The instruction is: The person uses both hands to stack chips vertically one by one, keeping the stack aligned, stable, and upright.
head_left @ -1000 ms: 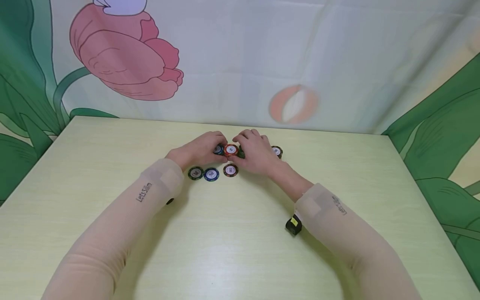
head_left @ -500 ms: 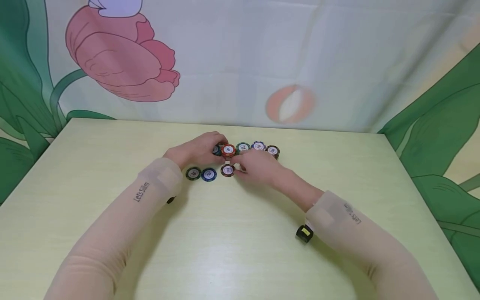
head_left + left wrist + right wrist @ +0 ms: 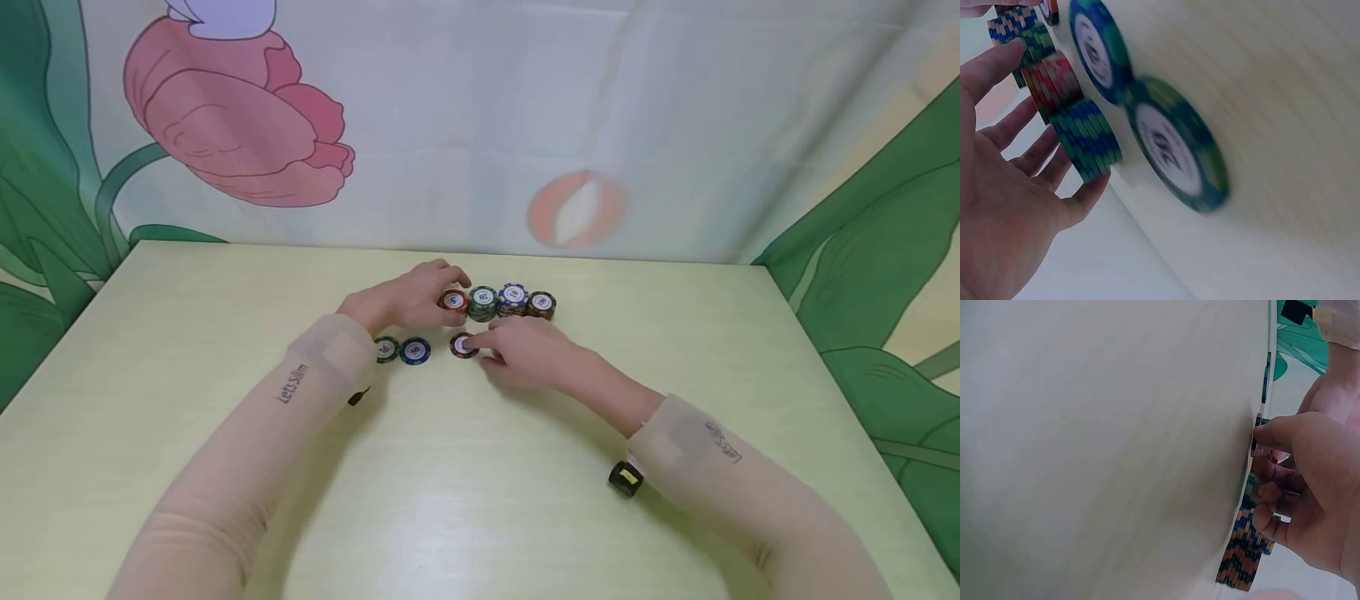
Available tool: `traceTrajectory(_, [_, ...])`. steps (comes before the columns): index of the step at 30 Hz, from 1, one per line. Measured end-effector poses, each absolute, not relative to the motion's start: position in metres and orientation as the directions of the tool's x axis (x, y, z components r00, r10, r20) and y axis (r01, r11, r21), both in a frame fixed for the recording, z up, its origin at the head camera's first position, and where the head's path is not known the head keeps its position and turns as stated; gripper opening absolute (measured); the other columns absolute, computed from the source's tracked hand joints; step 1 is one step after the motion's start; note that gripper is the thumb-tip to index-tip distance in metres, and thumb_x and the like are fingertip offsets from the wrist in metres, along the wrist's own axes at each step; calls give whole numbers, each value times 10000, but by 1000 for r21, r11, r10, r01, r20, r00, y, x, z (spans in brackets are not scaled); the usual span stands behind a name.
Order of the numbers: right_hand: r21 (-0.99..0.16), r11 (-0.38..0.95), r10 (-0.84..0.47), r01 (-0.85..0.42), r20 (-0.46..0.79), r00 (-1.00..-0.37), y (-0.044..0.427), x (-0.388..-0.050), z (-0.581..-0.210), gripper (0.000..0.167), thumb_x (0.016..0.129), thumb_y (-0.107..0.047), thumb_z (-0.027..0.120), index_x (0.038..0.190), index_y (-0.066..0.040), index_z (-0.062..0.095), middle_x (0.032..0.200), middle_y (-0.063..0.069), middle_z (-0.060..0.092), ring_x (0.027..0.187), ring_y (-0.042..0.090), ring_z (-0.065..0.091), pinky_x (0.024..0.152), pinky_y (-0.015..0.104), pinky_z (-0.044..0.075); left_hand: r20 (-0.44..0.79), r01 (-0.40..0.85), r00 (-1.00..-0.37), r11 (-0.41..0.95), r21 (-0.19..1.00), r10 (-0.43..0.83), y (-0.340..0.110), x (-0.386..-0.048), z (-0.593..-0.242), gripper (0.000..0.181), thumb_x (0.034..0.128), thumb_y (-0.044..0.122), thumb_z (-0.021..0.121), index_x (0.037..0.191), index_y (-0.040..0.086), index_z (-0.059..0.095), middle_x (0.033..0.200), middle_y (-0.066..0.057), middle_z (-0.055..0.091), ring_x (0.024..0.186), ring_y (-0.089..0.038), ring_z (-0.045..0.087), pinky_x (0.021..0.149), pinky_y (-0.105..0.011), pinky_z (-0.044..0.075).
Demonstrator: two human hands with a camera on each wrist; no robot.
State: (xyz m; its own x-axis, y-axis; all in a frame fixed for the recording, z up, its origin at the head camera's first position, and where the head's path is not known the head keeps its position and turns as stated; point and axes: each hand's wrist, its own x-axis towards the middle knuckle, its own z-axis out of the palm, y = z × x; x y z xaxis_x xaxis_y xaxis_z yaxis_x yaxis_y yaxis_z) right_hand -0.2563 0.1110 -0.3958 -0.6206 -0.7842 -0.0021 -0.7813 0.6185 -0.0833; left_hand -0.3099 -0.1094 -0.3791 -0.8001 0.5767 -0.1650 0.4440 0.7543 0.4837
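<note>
In the head view my left hand [image 3: 416, 296] cups the left end of a row of poker chip stacks, thumb in front and fingers behind. Its loosely bent fingers lie around a red stack [image 3: 453, 301] and a blue-green stack [image 3: 1085, 140], the latter covered in the head view. The fingertips of my right hand [image 3: 528, 354] are at a single dark-red chip [image 3: 459, 353] lying in front of the row, the index finger extended onto its face. A green stack [image 3: 483, 302], a blue stack [image 3: 513, 300] and a brown-black stack [image 3: 542, 305] continue the row rightward.
Two single chips, a green one [image 3: 386, 350] and a blue one [image 3: 415, 351], lie flat before my left wrist. The light wooden table [image 3: 480, 483] ends at a printed curtain [image 3: 435, 150] behind the stacks. A black device [image 3: 626, 479] hangs beneath my right cuff.
My right hand has left the stacks, coming nearer and down to the dark-red chip, which has slid slightly right. My left hand has shifted a little right along the row.
</note>
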Motion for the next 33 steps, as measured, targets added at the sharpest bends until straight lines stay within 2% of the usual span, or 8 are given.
traceTrajectory(8, [-134,621,-780,-772,-16,-625,131,-252,-393,307,974,-172,674,1272,-203,744,676,-46,492,614,124,462,511,300,397,-132,456,-812,758,466,569,-85,-314,-378,585,964,371,719,1423,73,514,1435,-113,508,1326,-296,461,1115,-574,328])
traceTrajectory(15, [-193,630,-769,-752,-17,-640,146,-250,-388,254,965,-139,664,1187,-172,783,683,-60,532,640,111,477,559,316,446,-109,484,-797,736,473,594,-65,-316,-380,600,961,350,728,1428,59,487,1420,-113,532,1318,-273,481,1101,-506,370])
traceTrajectory(19, [-228,653,-745,-722,-22,-667,154,-250,-386,189,964,-129,663,1091,-146,801,746,-64,593,673,106,484,596,304,451,-100,491,-792,724,484,603,-56,-318,-380,569,949,324,749,1391,61,506,1344,-92,570,1238,-244,519,1060,-478,404])
traceTrajectory(22, [-235,672,-726,-702,-23,-687,159,-251,-386,122,972,-145,664,965,-151,786,689,-76,549,639,97,460,581,292,412,-100,498,-789,727,473,606,-50,-318,-383,533,940,315,754,1354,74,518,1279,-74,593,1169,-227,543,1021,-473,427])
traceTrajectory(26, [-241,690,-707,-683,-22,-707,165,-252,-387,133,980,-168,669,870,-167,745,609,-83,460,600,103,428,565,301,378,-101,488,-806,752,444,583,-44,-317,-386,533,927,332,766,1333,95,513,1238,-64,618,1120,-224,567,980,-469,448])
traceTrajectory(33, [-257,714,-677,-651,-17,-735,173,-252,-385,107,971,-166,694,908,-142,776,672,-75,526,631,105,460,591,304,409,-103,468,-841,809,356,532,-32,-315,-384,531,904,380,782,1318,139,553,1217,-53,640,1108,-240,584,964,-520,429])
